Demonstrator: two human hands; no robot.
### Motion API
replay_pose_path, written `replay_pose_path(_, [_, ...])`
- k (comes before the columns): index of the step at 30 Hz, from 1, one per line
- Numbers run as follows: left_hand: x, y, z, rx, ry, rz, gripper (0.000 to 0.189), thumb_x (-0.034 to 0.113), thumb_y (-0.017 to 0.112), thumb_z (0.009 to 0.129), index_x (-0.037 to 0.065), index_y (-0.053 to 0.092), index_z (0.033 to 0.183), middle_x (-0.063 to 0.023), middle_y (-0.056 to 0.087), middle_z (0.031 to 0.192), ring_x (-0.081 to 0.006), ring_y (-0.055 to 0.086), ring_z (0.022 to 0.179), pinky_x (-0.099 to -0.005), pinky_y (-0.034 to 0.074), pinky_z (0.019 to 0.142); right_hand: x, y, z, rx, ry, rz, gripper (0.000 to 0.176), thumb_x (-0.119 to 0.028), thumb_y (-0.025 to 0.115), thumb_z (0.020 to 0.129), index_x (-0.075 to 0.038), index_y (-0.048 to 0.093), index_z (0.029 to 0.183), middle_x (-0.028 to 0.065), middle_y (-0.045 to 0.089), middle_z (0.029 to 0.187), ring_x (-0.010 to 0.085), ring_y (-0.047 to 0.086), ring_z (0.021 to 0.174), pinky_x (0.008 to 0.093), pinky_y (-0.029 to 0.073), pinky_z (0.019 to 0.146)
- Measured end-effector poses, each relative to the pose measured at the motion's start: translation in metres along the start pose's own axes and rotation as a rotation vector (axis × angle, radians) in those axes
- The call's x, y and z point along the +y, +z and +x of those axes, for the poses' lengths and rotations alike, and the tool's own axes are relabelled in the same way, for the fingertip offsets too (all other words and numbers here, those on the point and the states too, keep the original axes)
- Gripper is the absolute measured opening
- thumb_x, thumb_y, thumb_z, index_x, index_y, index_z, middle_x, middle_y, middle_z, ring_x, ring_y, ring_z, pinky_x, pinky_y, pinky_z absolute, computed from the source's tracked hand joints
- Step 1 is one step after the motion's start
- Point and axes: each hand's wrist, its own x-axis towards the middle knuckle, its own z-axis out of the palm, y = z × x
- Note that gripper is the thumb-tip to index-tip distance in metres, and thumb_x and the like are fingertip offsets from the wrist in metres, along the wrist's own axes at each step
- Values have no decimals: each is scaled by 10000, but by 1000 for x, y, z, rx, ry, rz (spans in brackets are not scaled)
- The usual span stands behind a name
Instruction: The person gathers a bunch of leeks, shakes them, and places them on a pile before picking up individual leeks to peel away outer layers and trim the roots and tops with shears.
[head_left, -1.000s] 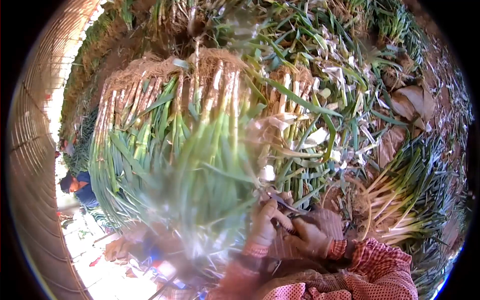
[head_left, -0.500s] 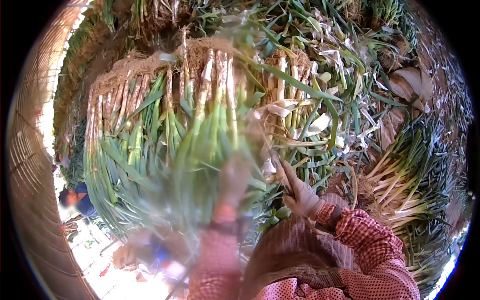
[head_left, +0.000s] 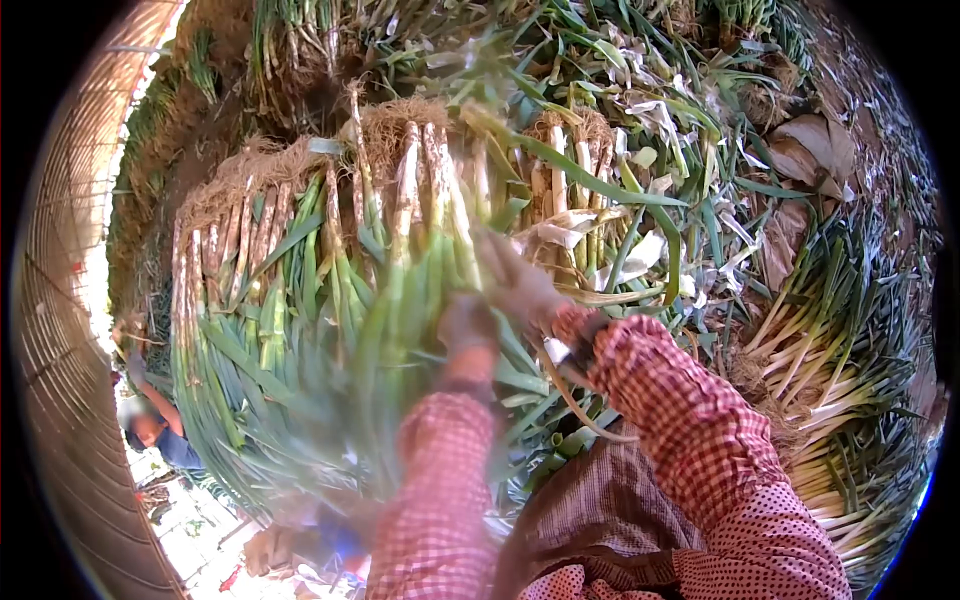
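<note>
My left hand (head_left: 468, 325), gloved and a little blurred, is closed around the green leaves of some leeks (head_left: 440, 210). Their pale stalks and brown roots point away from me. Close beside it, my gloved right hand (head_left: 518, 282) reaches in from the right, its fingers stretched out along the outer stalk of the same bunch. Its fingertips are smeared, and whether a tool lies under that palm cannot be made out. More leeks (head_left: 240, 235) lie in a row to the left, roots upward, their leaves trailing toward me.
A smaller group of leeks (head_left: 575, 170) lies right of my hands, among loose peeled leaves (head_left: 650, 110). Thinner green onions (head_left: 810, 400) are heaped at the right. A brown wrapper (head_left: 810, 155) lies beyond. Another person (head_left: 165, 430) is at the lower left.
My right hand has moved up and left, from beside a cut white stalk and a dark thin thing onto the bunch. My left hand remains at the leaves.
</note>
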Motion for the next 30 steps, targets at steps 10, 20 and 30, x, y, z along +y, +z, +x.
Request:
replay_pose_path(10, [-26, 26, -28, -479, -188, -1313, 294, 51, 627, 897, -51, 645, 1172, -76, 685, 1031, -166, 649, 891, -286, 535, 826, -1, -60, -209, -356, 159, 210, 967, -52, 630, 777, -72, 130, 1605, 222, 510, 1415, 293, 588, 1219, 362, 480, 1018])
replay_pose_path(20, [-30, 62, -41, -272, -109, -1282, 363, -52, 580, 879, -77, 625, 1239, -132, 706, 1148, -215, 687, 1023, -301, 530, 937, 18, -41, -214, -331, 117, 143, 950, -57, 613, 776, -113, 161, 1610, 203, 639, 1246, 274, 678, 953, 361, 531, 882])
replay_pose_path(30, [-20, 9, -56, -390, -158, -1443, 402, -68, 559, 876, -50, 628, 1271, -80, 716, 1108, -175, 675, 987, -278, 530, 888, 17, -24, -127, -15, 87, 105, 911, -135, 621, 794, -197, 194, 1597, 271, 673, 1183, 415, 677, 1052, 426, 529, 967])
